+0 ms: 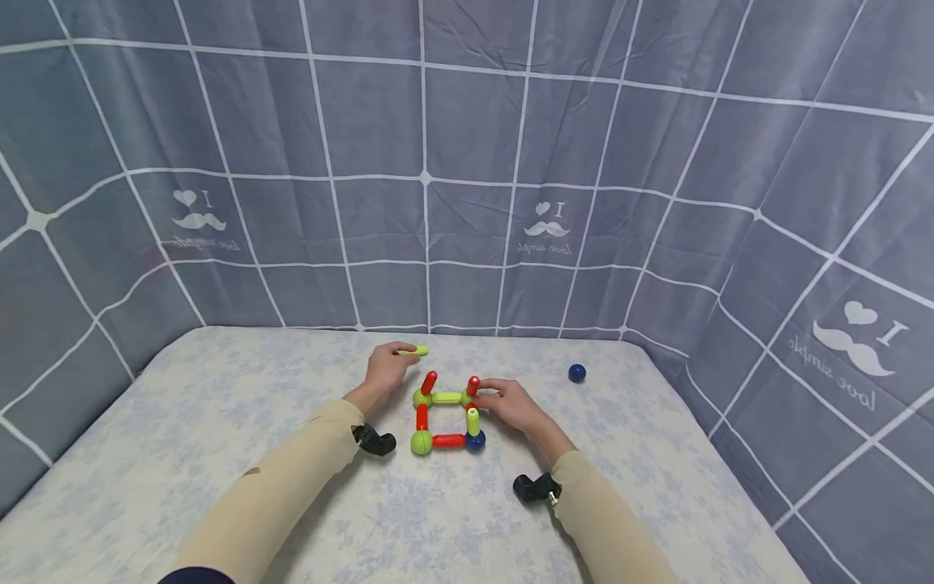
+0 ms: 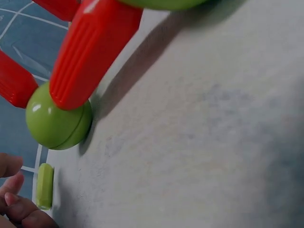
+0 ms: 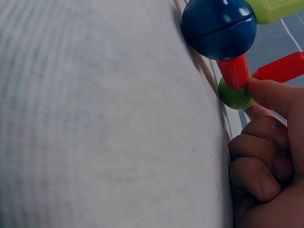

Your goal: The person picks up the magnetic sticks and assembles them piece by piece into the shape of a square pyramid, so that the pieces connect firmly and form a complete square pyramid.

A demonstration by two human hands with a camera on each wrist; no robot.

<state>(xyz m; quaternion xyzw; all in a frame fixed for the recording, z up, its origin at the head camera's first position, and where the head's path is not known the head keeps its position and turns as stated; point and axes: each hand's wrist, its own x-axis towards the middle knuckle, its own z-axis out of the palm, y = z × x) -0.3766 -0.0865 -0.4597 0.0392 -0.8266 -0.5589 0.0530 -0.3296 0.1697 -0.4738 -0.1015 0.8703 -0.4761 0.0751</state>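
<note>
A square frame of magnetic rods and balls stands mid-table. My right hand (image 1: 511, 403) is at its back right corner; thumb and forefinger pinch the green ball (image 3: 232, 96) there, beside a red rod (image 3: 233, 71). The other right fingers are curled in. Behind the frame, my left hand (image 1: 387, 367) holds a lime-green rod (image 1: 422, 350) by one end, between thumb and fingers. The front corners are a green ball (image 1: 422, 442) and a dark blue ball (image 1: 476, 441), joined by a red rod (image 1: 448, 440). A lime rod (image 1: 473, 422) rises from the blue one.
A loose dark blue ball (image 1: 577, 373) lies at the back right of the table. Red rods (image 1: 430, 382) stick up from the frame's back corners. A grey checked curtain (image 1: 467, 227) hangs behind the patterned tablecloth (image 1: 350, 527). Black wrist cameras (image 1: 536, 489) sit on both sleeves.
</note>
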